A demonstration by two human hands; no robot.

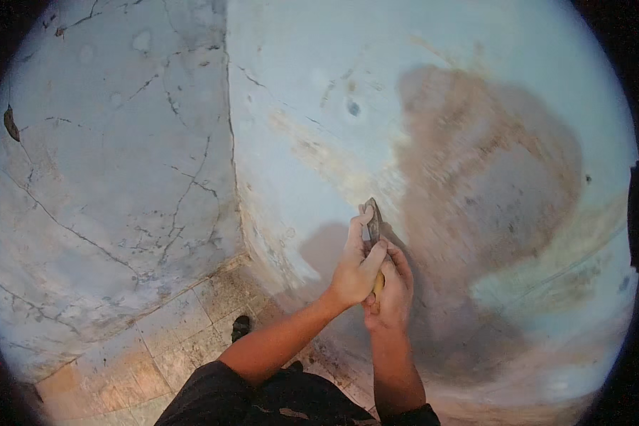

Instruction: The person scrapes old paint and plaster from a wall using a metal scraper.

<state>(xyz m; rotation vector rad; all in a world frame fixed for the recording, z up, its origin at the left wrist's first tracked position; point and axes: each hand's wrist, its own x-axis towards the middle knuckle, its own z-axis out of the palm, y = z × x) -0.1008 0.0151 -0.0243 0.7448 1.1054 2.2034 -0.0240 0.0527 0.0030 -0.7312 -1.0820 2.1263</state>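
Both hands are on one scraper (374, 219), which has a dark metal blade and a yellowish handle. My right hand (396, 287) wraps the handle close to the wall. With its fingers along the blade and its thumb across toward the handle, my left hand (357, 266) grips the same tool higher up. The blade tip points up and is at the pale blue wall (291, 57); whether it touches is hard to tell. Right of the blade spreads a large brownish patch (440, 149) where the surface looks worn or scraped, partly under shadow.
A second wall (106, 170), grey-blue and cracked, meets this one at a corner on the left. Below lies a stained tiled floor (145, 362), with my dark shoe (241, 327) on it. A dark object (637, 216) shows at the right rim.
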